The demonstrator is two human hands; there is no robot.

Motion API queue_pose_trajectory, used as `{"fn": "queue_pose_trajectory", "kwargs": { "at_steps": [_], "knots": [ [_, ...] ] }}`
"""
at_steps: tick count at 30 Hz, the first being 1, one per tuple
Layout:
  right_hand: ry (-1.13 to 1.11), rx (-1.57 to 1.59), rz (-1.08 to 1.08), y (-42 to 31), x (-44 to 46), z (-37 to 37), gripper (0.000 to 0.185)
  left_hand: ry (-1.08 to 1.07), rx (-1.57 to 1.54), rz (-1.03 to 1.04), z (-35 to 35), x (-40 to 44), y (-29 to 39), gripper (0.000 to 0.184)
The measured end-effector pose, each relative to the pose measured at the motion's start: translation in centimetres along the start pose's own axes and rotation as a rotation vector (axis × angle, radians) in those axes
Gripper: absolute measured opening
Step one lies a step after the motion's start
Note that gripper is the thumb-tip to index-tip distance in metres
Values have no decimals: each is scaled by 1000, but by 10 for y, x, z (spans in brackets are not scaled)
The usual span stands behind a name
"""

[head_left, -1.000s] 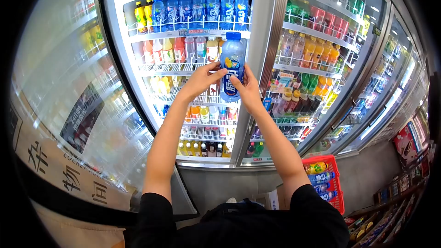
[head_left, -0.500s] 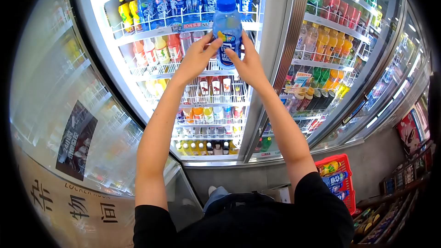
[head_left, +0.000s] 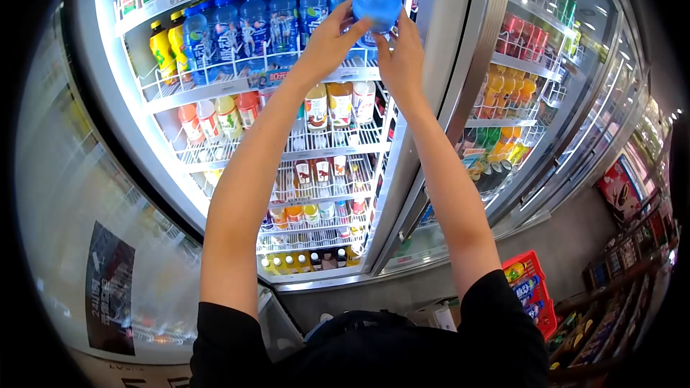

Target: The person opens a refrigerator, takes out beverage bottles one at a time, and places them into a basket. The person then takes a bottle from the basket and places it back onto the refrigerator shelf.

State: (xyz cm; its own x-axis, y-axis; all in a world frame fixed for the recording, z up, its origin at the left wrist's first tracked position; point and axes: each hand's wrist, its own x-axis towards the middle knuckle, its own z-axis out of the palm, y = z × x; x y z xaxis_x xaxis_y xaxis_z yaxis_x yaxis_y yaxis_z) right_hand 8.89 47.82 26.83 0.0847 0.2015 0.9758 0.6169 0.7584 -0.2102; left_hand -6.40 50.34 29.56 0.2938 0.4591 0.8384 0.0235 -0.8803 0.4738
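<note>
A blue bottle [head_left: 378,1] with a blue cap is held between both hands at the top centre, in front of the right end of the shelf of blue bottles [head_left: 254,25]. My left hand [head_left: 332,42] grips its left side, with thumb and fingers closed on it. On the other side, my right hand [head_left: 400,55] holds the lower right of the bottle. The cap tilts towards the camera, and the fingers partly hide the label. Two yellow bottles [head_left: 162,50] stand left of the blue row.
The open fridge door [head_left: 108,194] is on the left. Lower shelves [head_left: 284,154] carry juice bottles. Closed glass doors [head_left: 532,108] line the right side. A red basket [head_left: 548,309] with several bottles sits on the floor at lower right, near a product rack [head_left: 618,280].
Both hands have raised the bottle towards the shelf of blue bottles, and its cap now tips more towards the camera. The view has shifted, bringing that shelf closer.
</note>
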Motion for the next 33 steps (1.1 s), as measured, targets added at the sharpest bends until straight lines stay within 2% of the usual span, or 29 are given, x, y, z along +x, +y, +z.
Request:
{"fn": "queue_pose_trajectory", "kwargs": {
  "at_steps": [2,4,9,10,11,12,14,16,18,20,24,25,28,29,30,32,33],
  "knots": [
    [16,-51,6,22,9,13,63,-38,-79,-4,6,16,-14,62],
    [105,-119,-92,37,17,22,57,-53,-159,-16,11,28,-26,66],
    [106,-299,-46,54,10,36,65,-126,-229,-104,11,41,-57,70],
    [16,-189,88,52,10,34,70,-129,-238,-105,15,43,-79,70],
    [-81,-76,207,52,15,33,76,-107,-180,-72,19,47,-100,73],
    [-15,-214,79,52,17,38,79,-85,-113,-33,17,55,-97,77],
    [-27,-70,243,58,15,42,83,-34,8,-18,17,56,-94,80],
    [-40,-71,284,55,20,43,86,-58,224,-29,15,57,-88,79],
    [-55,-80,323,66,19,47,89,-10,229,9,17,58,-93,79],
    [40,-289,194,80,15,56,95,-33,238,48,14,62,-97,77],
    [92,-261,250,87,11,63,90,1,449,47,18,69,-106,82],
    [93,-256,307,90,9,67,87,-112,473,-18,16,70,-100,82],
    [68,-155,358,87,1,72,85,-71,482,-81,21,64,-113,83],
    [92,-328,303,87,-5,75,82,-81,499,-120,19,60,-111,74],
    [85,-407,258,95,-9,79,77,-88,503,-107,18,59,-109,74],
    [54,-494,219,106,-12,86,73,-112,742,-204,19,57,-111,66],
    [70,-487,233,110,-13,88,69,-54,784,-139,23,55,-114,62]
  ]
}}
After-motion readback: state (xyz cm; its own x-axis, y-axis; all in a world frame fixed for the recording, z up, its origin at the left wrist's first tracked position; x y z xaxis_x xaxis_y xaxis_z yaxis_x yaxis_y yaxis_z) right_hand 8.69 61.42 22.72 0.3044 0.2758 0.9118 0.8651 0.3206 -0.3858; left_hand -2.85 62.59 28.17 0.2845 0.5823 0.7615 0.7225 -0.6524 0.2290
